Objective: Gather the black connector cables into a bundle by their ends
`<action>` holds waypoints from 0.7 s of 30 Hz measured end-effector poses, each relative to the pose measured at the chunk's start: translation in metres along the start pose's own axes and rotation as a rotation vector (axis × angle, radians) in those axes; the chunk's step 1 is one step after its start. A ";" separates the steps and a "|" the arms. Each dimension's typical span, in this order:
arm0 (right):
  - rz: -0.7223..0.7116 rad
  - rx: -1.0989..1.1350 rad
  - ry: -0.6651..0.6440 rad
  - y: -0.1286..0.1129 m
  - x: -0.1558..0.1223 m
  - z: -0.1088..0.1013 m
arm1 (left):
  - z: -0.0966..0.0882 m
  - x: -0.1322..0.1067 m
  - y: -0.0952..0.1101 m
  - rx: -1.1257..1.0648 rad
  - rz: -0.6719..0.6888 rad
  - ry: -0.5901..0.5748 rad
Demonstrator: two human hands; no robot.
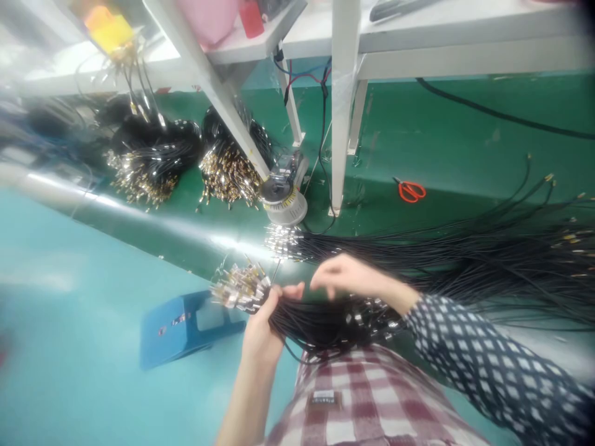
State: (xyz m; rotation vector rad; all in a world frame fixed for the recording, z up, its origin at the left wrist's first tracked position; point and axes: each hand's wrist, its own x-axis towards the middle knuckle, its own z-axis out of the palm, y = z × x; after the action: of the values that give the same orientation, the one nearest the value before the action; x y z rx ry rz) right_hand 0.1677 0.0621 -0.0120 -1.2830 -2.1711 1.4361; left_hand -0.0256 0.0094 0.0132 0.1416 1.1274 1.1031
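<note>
My left hand [263, 328] is closed round a thick bundle of thin black cables [316, 322], just behind their silver and gold connector ends [239, 290]. My right hand [348, 275] hovers above the same bundle with its fingers curled down, in a pinch at the cables; what it holds is too small to make out. The bundle lies across my lap over a red and white checked cloth [367, 396]. A second, longer fan of black cables [465, 254] with metal tips [281, 240] stretches right across the green table.
Two coiled cable bundles with gold connectors [149, 161] [227, 167] lie at the back left. A round tape dispenser-like device [283, 198] stands by white frame legs [341, 111]. Orange-handled scissors [409, 190] lie behind. A blue box [186, 325] sits below the table edge.
</note>
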 end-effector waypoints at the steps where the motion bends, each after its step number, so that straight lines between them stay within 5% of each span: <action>1: 0.134 -0.096 0.039 0.016 0.007 -0.004 | -0.002 0.002 -0.002 -0.030 0.011 -0.002; 5: 0.327 -0.312 0.130 0.062 0.033 0.007 | -0.003 0.005 -0.006 -0.059 0.060 -0.091; 10: 0.309 -0.330 0.151 0.072 0.034 0.025 | -0.002 0.005 -0.008 -0.017 0.070 -0.091; 14: 0.245 -0.202 0.153 0.065 0.002 0.008 | 0.001 0.008 -0.008 0.007 0.096 -0.045; 21: 0.095 0.367 0.177 0.045 -0.077 -0.001 | 0.022 0.013 0.000 0.088 0.118 -0.007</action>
State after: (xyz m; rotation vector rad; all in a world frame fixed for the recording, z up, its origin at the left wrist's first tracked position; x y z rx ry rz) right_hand 0.2373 0.0093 -0.0302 -1.3307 -1.6590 1.5968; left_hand -0.0085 0.0277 0.0152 0.2833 1.1738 1.1568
